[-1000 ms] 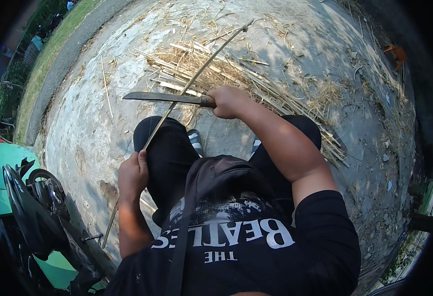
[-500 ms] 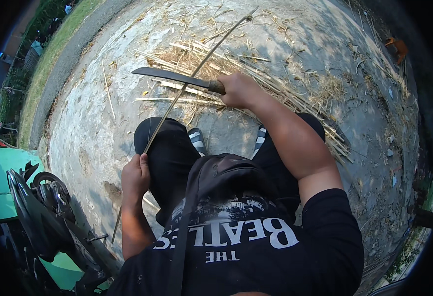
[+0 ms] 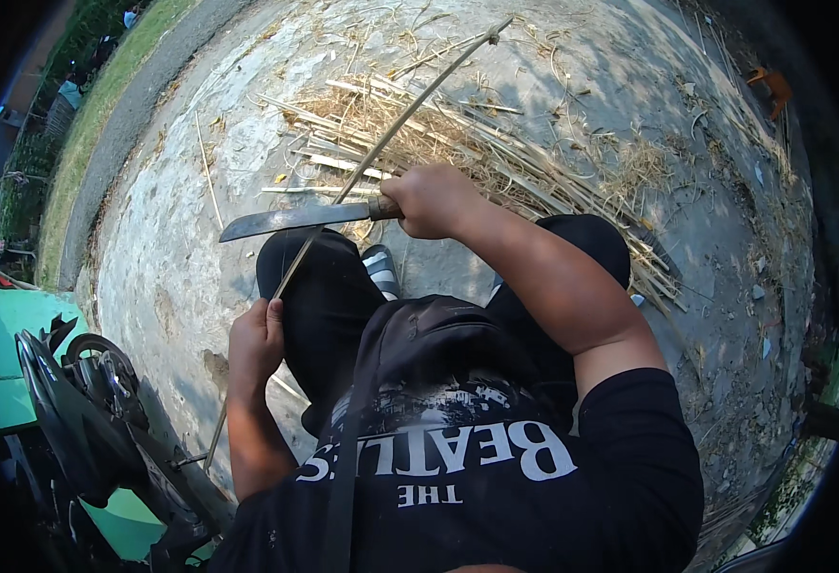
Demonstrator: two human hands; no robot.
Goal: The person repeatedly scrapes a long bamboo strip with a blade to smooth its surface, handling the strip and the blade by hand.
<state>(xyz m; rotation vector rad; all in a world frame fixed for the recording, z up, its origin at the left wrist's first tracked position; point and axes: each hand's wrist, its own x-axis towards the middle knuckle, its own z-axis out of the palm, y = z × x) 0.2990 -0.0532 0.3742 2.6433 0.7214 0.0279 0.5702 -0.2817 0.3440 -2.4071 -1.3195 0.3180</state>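
My right hand (image 3: 435, 201) is closed round the wooden handle of a machete (image 3: 276, 222). Its broad blade points left and crosses a long, thin bamboo strip (image 3: 381, 143) just above my left knee. That strip slants from the far side down toward me, with a knot near its far tip. Lower on it, my left hand (image 3: 257, 339) grips the strip with the thumb on top. The strip's near end shows again past my left forearm.
Beyond my feet, a pile of split bamboo strips (image 3: 534, 177) and shavings lies on the concrete ground (image 3: 161, 258). A motorcycle (image 3: 95, 411) stands close on my left, beside a green panel (image 3: 18, 320). An orange object (image 3: 773, 88) is at the far right.
The machete and my right hand have come nearer to me and leftward along the strip. The blade's tip has swung down toward me. My left hand has barely shifted.
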